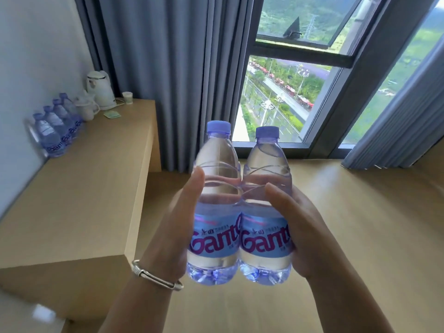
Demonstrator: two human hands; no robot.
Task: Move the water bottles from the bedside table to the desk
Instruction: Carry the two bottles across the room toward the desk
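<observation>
Two clear water bottles with purple caps and blue labels stand upright side by side in front of me, pressed together. My left hand grips the left bottle, its thumb lying along the front. My right hand grips the right bottle, thumb across its waist. Both bottles hang in the air above the wooden floor, to the right of the light wooden desk. A row of several matching bottles stands on the desk against the wall. The bedside table is out of view.
At the desk's far end stand a white kettle, a white teapot, a small cup and a green packet. Grey curtains and a large window fill the wall ahead. A silver bangle circles my left wrist.
</observation>
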